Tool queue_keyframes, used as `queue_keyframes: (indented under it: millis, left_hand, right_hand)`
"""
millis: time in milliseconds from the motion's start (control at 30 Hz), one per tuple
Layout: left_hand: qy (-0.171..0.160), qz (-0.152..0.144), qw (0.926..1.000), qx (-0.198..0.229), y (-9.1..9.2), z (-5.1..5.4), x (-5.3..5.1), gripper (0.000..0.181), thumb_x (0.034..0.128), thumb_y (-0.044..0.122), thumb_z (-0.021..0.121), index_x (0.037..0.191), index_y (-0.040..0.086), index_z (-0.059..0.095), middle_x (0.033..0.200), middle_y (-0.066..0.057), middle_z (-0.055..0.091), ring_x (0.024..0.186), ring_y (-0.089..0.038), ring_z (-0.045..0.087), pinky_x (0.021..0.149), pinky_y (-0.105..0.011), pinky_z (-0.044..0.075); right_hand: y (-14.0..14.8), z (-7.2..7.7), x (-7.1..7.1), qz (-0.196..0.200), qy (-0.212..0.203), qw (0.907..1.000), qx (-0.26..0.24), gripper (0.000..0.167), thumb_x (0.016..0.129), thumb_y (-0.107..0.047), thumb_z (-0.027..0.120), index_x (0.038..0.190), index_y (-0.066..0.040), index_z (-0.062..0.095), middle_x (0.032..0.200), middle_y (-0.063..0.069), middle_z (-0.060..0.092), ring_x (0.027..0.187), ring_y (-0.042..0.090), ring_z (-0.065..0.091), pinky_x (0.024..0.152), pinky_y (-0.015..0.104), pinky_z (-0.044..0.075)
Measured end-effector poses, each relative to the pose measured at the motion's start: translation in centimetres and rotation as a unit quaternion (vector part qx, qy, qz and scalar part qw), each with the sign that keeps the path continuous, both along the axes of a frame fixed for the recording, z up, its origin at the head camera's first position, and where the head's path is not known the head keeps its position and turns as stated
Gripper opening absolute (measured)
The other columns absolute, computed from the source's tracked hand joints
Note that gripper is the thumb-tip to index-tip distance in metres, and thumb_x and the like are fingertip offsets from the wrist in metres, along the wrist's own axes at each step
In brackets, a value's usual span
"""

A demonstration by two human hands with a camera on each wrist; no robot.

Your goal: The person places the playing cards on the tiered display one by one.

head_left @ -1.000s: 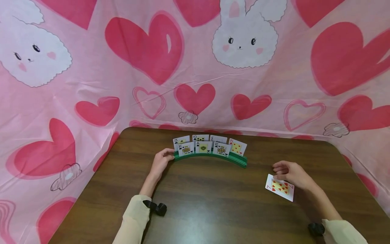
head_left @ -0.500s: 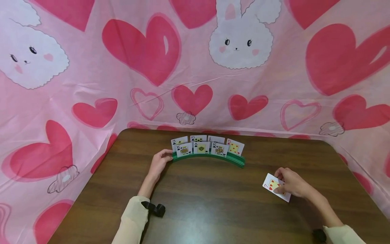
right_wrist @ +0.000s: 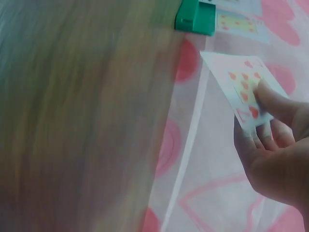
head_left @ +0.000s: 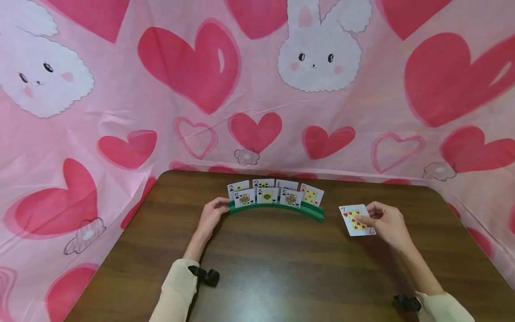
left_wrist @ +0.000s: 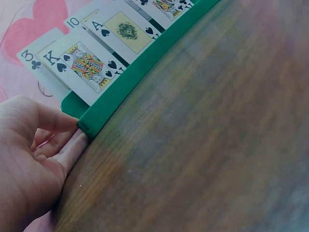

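A curved green card holder (head_left: 315, 212) stands on the table with playing cards upright in two rows. Its front row has a king of spades (left_wrist: 84, 67), an ace of spades (left_wrist: 126, 31) and another king (head_left: 291, 197). Behind them are a three of clubs (left_wrist: 30, 58), a ten (head_left: 263, 182), a partly hidden card (head_left: 287, 184) and a red five (head_left: 312, 194). My left hand (head_left: 212, 215) grips the holder's left end with thumb and fingers. Raised right of the holder, a seven of hearts (head_left: 356, 220) is pinched between thumb and fingers of my right hand (head_left: 389, 225).
The brown wooden table (head_left: 273, 268) has rounded far corners. Behind and beside it hangs a pink cloth (head_left: 257, 98) printed with hearts and rabbits. A black band with a small device (head_left: 207, 275) sits on the left wrist, and another (head_left: 408, 303) on the right.
My right hand has taken hold of the seven of hearts, lifted it off the table, and turned it more upright. The left hand has stayed at the holder's left end.
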State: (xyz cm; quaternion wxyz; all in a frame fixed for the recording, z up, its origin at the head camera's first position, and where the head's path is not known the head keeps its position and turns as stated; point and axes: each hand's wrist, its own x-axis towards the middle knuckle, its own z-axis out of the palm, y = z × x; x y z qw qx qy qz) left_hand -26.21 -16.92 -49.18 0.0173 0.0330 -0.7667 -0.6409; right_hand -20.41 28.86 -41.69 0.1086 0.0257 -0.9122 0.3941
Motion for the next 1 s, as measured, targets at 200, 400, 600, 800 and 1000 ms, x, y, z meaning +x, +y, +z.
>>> queue_keyframes:
  millis: [200, 400, 600, 800, 1000]
  left_hand:
    - [-0.001, -0.001, 1.0, 0.001, 0.2, -0.1, -0.1, 0.019, 0.0835, 0.007, 0.055, 0.101, 0.006, 0.062, 0.107, -0.009, 0.059, 0.094, -0.02, 0.052, 0.083, -0.034, 0.038]
    - [0.0, -0.002, 1.0, 0.005, 0.2, -0.1, 0.0, 0.018, 0.0834, 0.007, 0.055, 0.1, 0.007, 0.063, 0.106, -0.008, 0.059, 0.095, -0.02, 0.051, 0.084, -0.035, 0.037]
    - [0.003, 0.001, 1.0, 0.007, 0.2, -0.1, 0.0, 0.019, 0.0828, 0.006, 0.056, 0.1, 0.006, 0.063, 0.106, -0.009, 0.059, 0.095, -0.02, 0.051, 0.082, -0.034, 0.038]
    - [0.0, 0.005, 0.9999, 0.009, 0.0, -0.1, 0.1, 0.018, 0.083, 0.006, 0.056, 0.1, 0.005, 0.063, 0.106, -0.01, 0.059, 0.094, -0.02, 0.051, 0.081, -0.032, 0.038]
    - [-0.002, -0.001, 1.0, 0.006, 0.1, 0.1, 0.2, 0.02, 0.0846, 0.006, 0.055, 0.104, 0.004, 0.062, 0.109, -0.012, 0.058, 0.096, -0.021, 0.051, 0.082, -0.032, 0.037]
  right_hand:
    - [0.9, -4.6, -3.1, -0.005, 0.013, 0.9946, -0.103, 0.031, 0.071, -0.032, 0.072, 0.087, -0.006, 0.064, 0.073, 0.001, 0.067, 0.061, 0.008, 0.06, 0.048, 0.023, 0.042]
    - [1.2, -8.9, -6.4, -0.03, 0.031, 0.9852, -0.166, 0.035, 0.07, -0.039, 0.071, 0.091, -0.012, 0.064, 0.08, 0.004, 0.068, 0.067, 0.014, 0.062, 0.053, 0.023, 0.045]
    - [-0.2, -7.9, -6.7, -0.046, 0.035, 0.9815, -0.182, 0.037, 0.067, -0.038, 0.074, 0.088, -0.009, 0.066, 0.08, 0.005, 0.066, 0.068, 0.014, 0.058, 0.054, 0.023, 0.045]
    - [-3.3, -3.1, -4.4, -0.043, -0.003, 0.9787, -0.201, 0.034, 0.067, -0.029, 0.076, 0.086, -0.002, 0.066, 0.076, 0.002, 0.066, 0.067, 0.01, 0.056, 0.051, 0.027, 0.042]
    - [-6.3, -1.3, -2.9, -0.062, -0.012, 0.9795, -0.191, 0.032, 0.068, -0.023, 0.076, 0.081, 0.001, 0.061, 0.069, -0.004, 0.063, 0.063, 0.005, 0.055, 0.055, 0.024, 0.045]
